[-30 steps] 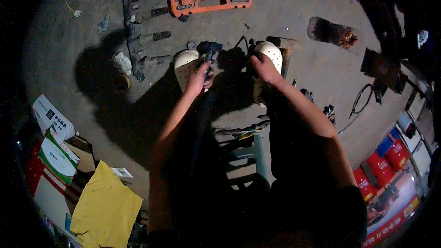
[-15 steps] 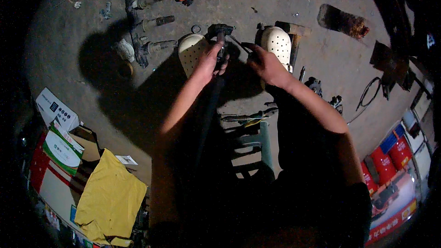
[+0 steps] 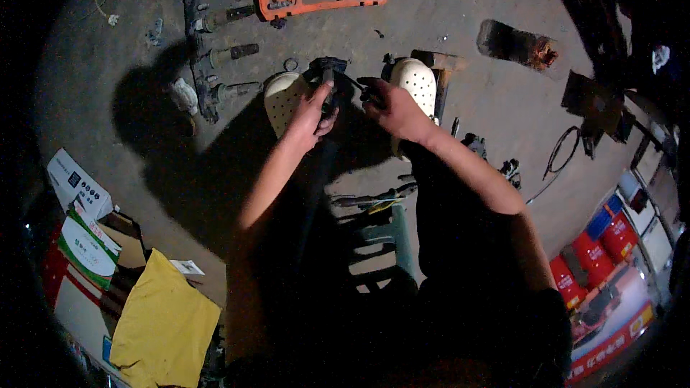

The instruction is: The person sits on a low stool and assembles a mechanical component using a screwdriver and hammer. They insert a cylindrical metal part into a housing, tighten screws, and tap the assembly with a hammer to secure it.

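Observation:
My left hand (image 3: 310, 116) is closed around a dark, grimy metal part (image 3: 329, 66), between my two cream clogs. The part's exact kind is lost in shadow. In my closed right hand (image 3: 397, 112) is a dark-handled tool with a thin shaft (image 3: 368, 92), which looks like a screwdriver. Its shaft points left toward the part; whether the tip touches cannot be made out. The left clog (image 3: 282, 98) lies just beside my left hand, and the right clog (image 3: 415, 83) is partly behind my right hand.
An orange socket-set case (image 3: 323, 3) lies open ahead. Left of it is a dark metal frame with several rods (image 3: 195, 50). A green stool (image 3: 404, 244) stands below me, tools beside it. Boxes and a yellow cloth (image 3: 167, 320) are at left, red containers (image 3: 593, 262) at right.
The whole view has shifted, so the floor items sit lower and further left. Both hands keep their holds, and the right hand has moved slightly away from me relative to the clog.

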`<action>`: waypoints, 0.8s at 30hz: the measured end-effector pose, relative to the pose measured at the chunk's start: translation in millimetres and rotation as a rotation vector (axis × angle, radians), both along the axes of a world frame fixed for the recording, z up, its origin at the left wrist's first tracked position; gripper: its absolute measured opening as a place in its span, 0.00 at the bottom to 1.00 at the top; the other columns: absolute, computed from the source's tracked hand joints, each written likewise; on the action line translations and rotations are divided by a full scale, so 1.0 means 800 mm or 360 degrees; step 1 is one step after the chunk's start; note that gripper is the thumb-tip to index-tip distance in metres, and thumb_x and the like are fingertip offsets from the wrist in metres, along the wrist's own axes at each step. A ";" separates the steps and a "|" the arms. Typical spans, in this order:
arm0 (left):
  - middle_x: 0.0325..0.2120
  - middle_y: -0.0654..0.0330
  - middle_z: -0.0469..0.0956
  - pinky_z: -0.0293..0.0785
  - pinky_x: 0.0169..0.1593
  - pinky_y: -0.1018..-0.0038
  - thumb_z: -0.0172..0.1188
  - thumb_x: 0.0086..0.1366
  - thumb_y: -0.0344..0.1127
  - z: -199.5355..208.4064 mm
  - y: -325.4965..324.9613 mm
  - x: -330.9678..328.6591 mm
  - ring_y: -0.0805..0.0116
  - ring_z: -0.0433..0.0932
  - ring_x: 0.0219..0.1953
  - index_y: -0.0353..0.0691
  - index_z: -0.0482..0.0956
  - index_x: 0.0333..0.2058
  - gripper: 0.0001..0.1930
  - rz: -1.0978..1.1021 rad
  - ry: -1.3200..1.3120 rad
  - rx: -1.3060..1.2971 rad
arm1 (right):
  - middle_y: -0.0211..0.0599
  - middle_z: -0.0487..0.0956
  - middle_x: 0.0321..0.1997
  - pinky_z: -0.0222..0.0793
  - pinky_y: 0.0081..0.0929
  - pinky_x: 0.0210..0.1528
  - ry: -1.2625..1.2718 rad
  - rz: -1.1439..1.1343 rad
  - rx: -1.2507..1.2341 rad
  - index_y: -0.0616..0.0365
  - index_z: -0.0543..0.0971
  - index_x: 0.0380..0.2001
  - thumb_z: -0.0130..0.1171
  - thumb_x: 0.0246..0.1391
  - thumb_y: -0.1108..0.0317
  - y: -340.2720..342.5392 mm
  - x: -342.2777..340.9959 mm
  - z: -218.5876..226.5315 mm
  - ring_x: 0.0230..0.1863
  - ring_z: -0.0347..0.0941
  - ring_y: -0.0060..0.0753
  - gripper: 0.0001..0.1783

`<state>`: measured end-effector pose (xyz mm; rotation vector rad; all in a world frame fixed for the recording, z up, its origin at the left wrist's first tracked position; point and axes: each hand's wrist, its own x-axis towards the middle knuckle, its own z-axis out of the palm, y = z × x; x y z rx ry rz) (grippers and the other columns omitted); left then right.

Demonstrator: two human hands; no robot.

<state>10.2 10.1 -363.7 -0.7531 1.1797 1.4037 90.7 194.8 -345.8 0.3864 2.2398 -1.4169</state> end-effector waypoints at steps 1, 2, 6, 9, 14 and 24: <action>0.19 0.61 0.71 0.50 0.11 0.82 0.57 0.61 0.46 -0.002 0.000 0.000 0.78 0.59 0.09 0.43 0.68 0.34 0.14 0.0010 -0.0035 0.0013 | 0.50 0.76 0.37 0.69 0.32 0.41 -0.0072 0.0012 0.0050 0.64 0.70 0.46 0.57 0.50 0.69 0.000 -0.001 -0.001 0.37 0.74 0.44 0.20; 0.19 0.61 0.71 0.51 0.11 0.82 0.57 0.61 0.46 -0.003 -0.001 0.001 0.77 0.61 0.09 0.42 0.69 0.34 0.14 0.0023 -0.0053 0.0058 | 0.52 0.75 0.38 0.68 0.36 0.43 0.0080 -0.0045 0.0044 0.63 0.71 0.44 0.58 0.47 0.70 0.000 -0.002 -0.001 0.39 0.72 0.48 0.19; 0.22 0.59 0.74 0.57 0.14 0.82 0.57 0.60 0.45 -0.012 -0.002 -0.001 0.75 0.67 0.14 0.40 0.71 0.33 0.14 -0.0046 -0.0233 -0.0082 | 0.58 0.73 0.42 0.67 0.47 0.46 0.0197 0.0156 0.0254 0.65 0.71 0.44 0.59 0.45 0.71 0.003 -0.006 -0.001 0.46 0.66 0.62 0.21; 0.24 0.58 0.75 0.61 0.17 0.80 0.57 0.59 0.45 -0.022 0.004 -0.003 0.72 0.71 0.18 0.40 0.72 0.36 0.15 0.0325 -0.0295 0.0026 | 0.58 0.74 0.40 0.68 0.47 0.44 0.0224 0.0154 0.0352 0.64 0.72 0.42 0.56 0.47 0.70 0.001 -0.012 -0.002 0.43 0.69 0.61 0.17; 0.22 0.59 0.73 0.60 0.16 0.79 0.56 0.59 0.46 -0.029 0.000 -0.010 0.72 0.69 0.17 0.42 0.70 0.31 0.14 0.0322 -0.0276 0.0057 | 0.54 0.77 0.34 0.69 0.44 0.36 0.0143 0.0187 0.0465 0.62 0.75 0.40 0.54 0.53 0.68 -0.010 -0.022 0.006 0.36 0.72 0.58 0.12; 0.15 0.65 0.65 0.47 0.10 0.82 0.55 0.60 0.49 -0.014 -0.011 -0.008 0.79 0.57 0.09 0.44 0.68 0.29 0.15 0.0162 -0.0316 0.0037 | 0.56 0.76 0.28 0.69 0.47 0.34 0.0028 0.0470 0.0414 0.63 0.75 0.35 0.52 0.54 0.66 -0.019 -0.046 0.003 0.32 0.73 0.60 0.11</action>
